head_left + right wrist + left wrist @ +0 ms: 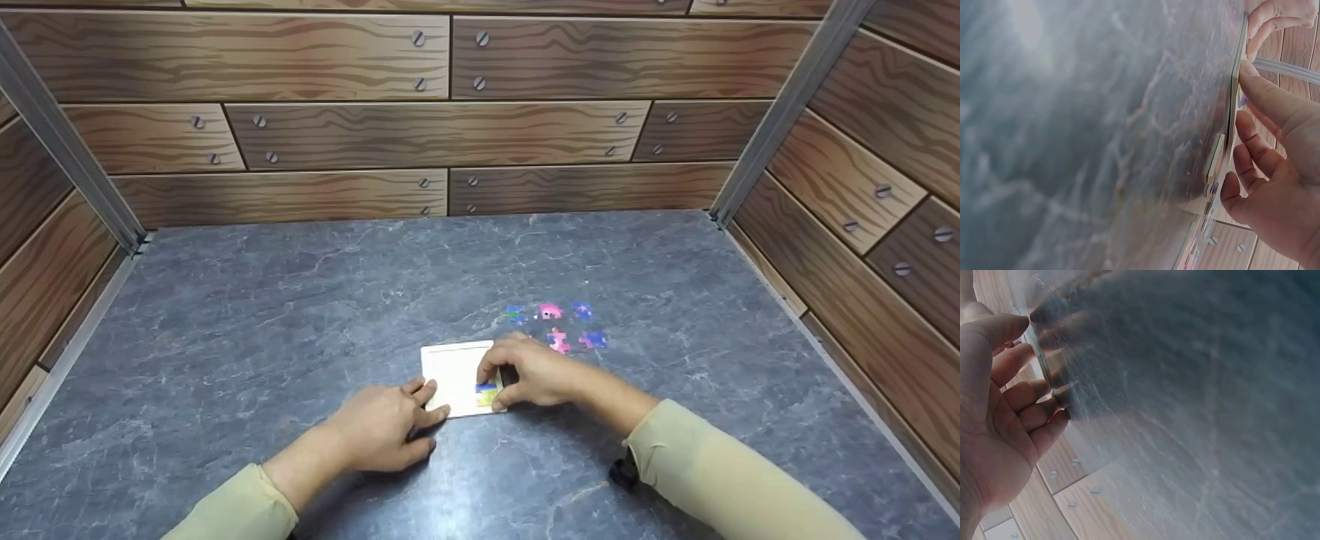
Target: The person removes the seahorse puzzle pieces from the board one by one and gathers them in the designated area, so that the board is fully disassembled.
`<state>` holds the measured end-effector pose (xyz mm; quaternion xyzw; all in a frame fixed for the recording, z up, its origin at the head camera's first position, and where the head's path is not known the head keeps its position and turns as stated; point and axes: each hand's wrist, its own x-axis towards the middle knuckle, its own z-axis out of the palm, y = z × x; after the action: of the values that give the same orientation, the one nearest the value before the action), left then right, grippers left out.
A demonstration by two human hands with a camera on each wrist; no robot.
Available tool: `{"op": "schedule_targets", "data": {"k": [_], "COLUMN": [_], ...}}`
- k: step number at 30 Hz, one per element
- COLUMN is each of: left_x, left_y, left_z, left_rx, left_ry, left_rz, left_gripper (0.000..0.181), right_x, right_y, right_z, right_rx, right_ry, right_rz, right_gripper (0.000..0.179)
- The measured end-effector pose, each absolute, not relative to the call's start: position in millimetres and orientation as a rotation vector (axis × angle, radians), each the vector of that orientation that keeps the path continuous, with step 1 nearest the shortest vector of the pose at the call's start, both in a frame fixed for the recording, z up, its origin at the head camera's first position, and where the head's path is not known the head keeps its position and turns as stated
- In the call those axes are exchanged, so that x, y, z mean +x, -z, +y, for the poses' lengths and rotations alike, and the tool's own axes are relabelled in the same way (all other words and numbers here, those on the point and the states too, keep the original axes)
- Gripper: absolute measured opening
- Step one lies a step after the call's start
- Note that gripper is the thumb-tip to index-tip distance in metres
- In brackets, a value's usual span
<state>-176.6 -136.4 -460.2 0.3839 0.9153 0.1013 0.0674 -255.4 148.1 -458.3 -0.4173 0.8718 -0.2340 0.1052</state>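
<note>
A small white puzzle tray (450,367) lies flat on the dark marbled table. My left hand (382,427) rests against its left side, with extended fingertips on the rim. In the left wrist view, the fingers of my left hand (1008,388) meet the tray's thin edge. At the tray's lower right corner, my right hand (536,371) pinches a blue and yellow-green puzzle piece (486,395) between thumb and index finger. The right wrist view shows the thumb of my right hand (1286,152) at the tray's edge; the piece is mostly hidden there.
Beyond my right hand lie several loose jigsaw pieces: a blue-green one (515,313), pink ones (558,341) and blue-purple ones (594,340). Wood-patterned panels (450,135) wall the table (300,300) at the back and sides, with metal posts (784,112) at the corners.
</note>
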Motion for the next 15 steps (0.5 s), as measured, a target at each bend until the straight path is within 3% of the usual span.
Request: {"op": "schedule_targets", "data": {"k": [15], "left_x": [-176.4], "left_y": [459.8], "left_z": [-135.6], "left_rx": [1.163], "left_ry": [-0.286], "left_rz": [2.758], "left_gripper": [0.048], "right_x": [-253.1], "right_y": [456.9], "right_z": [149.0], "right_rx": [-1.213], "right_ry": [0.689], "right_rz": [2.584], "right_gripper": [0.042]}}
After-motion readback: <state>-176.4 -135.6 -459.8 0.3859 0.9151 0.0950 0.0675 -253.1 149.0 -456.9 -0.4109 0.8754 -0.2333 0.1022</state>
